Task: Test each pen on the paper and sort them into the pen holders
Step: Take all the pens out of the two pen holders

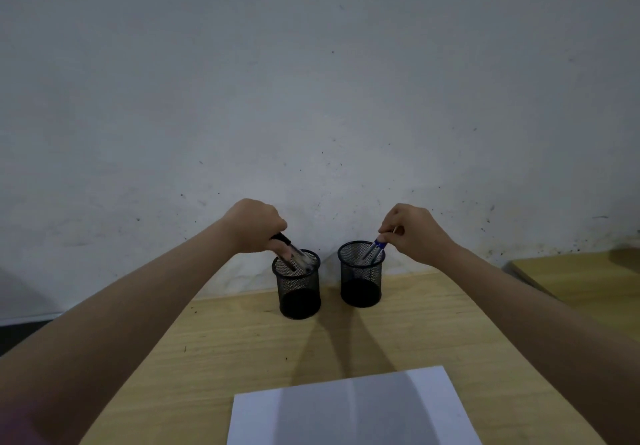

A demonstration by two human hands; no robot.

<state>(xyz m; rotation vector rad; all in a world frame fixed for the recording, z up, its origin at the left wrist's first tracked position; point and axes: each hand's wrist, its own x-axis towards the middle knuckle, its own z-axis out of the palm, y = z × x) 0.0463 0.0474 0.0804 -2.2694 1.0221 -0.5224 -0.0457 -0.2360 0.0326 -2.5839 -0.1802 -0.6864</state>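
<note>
So we've got the left hand (254, 224) pinching black pens (292, 254) in one holder (298, 292), right hand (414, 231) pinching blue pens (375, 248) in the other holder (361, 280); paper (353, 410) looks blank, no loose pens in sight, can't tell if we're starting or finishing

Light wood-grain laminate counter (221, 347), its far edge set against a scuffed white wall. Standing upright on it near that far edge, side by side and just apart: left black wire-mesh cylindrical pen holder (299, 292) and right black wire-mesh cylindrical pen holder (361, 280), each with pens leaning inside. Lying flat at the near edge, well apart from both holders: one blank white sheet of paper (349, 410), partly shadowed and cut off by the frame.
</note>
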